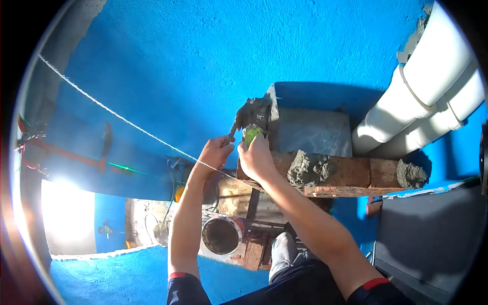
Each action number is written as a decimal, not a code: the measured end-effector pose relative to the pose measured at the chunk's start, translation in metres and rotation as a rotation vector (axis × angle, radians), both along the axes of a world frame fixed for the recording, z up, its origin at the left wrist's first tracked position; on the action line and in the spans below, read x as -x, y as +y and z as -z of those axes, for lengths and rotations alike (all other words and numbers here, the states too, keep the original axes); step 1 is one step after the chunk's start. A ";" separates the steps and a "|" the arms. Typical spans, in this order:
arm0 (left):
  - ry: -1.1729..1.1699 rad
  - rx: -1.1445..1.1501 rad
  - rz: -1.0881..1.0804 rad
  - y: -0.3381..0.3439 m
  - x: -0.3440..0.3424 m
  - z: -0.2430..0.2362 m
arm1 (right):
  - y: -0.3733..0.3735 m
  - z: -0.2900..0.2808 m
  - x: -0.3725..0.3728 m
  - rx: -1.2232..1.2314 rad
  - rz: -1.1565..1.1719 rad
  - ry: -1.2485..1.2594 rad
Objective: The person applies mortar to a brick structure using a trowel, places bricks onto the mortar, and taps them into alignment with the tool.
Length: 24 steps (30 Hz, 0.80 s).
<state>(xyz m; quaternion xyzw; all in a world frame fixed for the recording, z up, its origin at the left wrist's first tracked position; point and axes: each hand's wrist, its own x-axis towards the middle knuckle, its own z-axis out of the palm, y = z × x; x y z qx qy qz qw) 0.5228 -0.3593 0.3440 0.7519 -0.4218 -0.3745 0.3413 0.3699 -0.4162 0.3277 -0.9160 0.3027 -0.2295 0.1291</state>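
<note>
My left hand [215,155] grips a narrow, mortar-grey tool [232,129] that reaches up to the corner of low brickwork. My right hand [256,157] is closed round a bright green object [251,134] with grey on it, just right of the tool; its exact kind is unclear. Both hands are at the mortar-covered corner [254,109]. The brick course [345,173] runs rightward, with lumps of wet mortar [305,168] on it, in front of a grey recessed slab [312,132]. A taut white string [117,114] crosses diagonally down to the brickwork near my hands.
White pipes [422,76] stand at the right beside the blue wall [178,40]. Below are a bucket [221,235] of grey material, loose bricks [254,254] and my shoe [282,251]. Red and green lines [91,160] are at the left near a bright opening. A dark grey panel [422,234] is lower right.
</note>
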 end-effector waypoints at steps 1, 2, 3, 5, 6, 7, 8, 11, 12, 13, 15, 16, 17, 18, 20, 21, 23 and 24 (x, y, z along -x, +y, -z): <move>0.022 -0.005 0.000 -0.004 0.003 -0.002 | 0.001 0.005 0.003 0.062 -0.007 0.055; 0.045 -0.009 -0.001 -0.009 0.006 -0.004 | -0.001 0.006 0.002 -0.015 -0.032 0.154; -0.015 0.009 -0.001 -0.014 0.007 -0.005 | -0.003 0.011 -0.006 0.017 0.023 0.195; -0.016 0.001 0.033 -0.019 0.007 -0.011 | -0.003 0.016 -0.008 0.042 0.083 0.238; -0.020 -0.007 0.060 -0.022 0.008 -0.014 | -0.004 0.019 -0.002 -0.055 0.076 0.117; -0.015 -0.055 0.048 -0.018 0.007 -0.016 | 0.002 0.018 0.003 -0.111 0.062 0.060; -0.015 -0.060 0.035 -0.011 0.002 -0.011 | 0.010 0.010 0.008 -0.164 0.042 -0.001; -0.255 0.056 0.195 0.010 -0.015 0.012 | 0.030 -0.002 0.044 -0.666 0.125 -0.283; -0.255 0.055 0.195 0.015 -0.016 0.017 | 0.031 0.002 0.054 -0.667 0.126 -0.284; -0.239 0.023 0.189 0.017 -0.010 0.014 | 0.033 -0.004 0.064 -0.758 0.126 -0.268; -0.223 -0.030 0.170 0.028 0.002 -0.013 | 0.044 -0.014 0.076 -0.641 0.062 -0.218; -0.227 -0.029 0.166 0.031 0.006 -0.018 | 0.049 -0.017 0.081 -0.640 0.056 -0.220; -0.189 -0.072 0.138 0.033 0.008 -0.021 | 0.054 -0.020 0.086 -0.655 0.040 -0.235; -0.151 -0.115 0.111 0.036 0.010 -0.024 | 0.058 -0.022 0.089 -0.670 0.024 -0.249; -0.128 -0.089 0.102 0.040 0.015 -0.028 | 0.065 -0.022 0.095 -0.747 0.006 -0.212; -0.108 -0.087 0.104 0.042 0.013 -0.024 | 0.072 -0.022 0.098 -0.734 0.013 -0.188; -0.049 -0.070 0.112 0.046 0.010 -0.015 | 0.085 -0.023 0.104 -0.721 0.020 -0.168; -0.053 -0.069 0.112 0.050 0.009 -0.012 | 0.092 -0.025 0.108 -0.734 -0.008 -0.115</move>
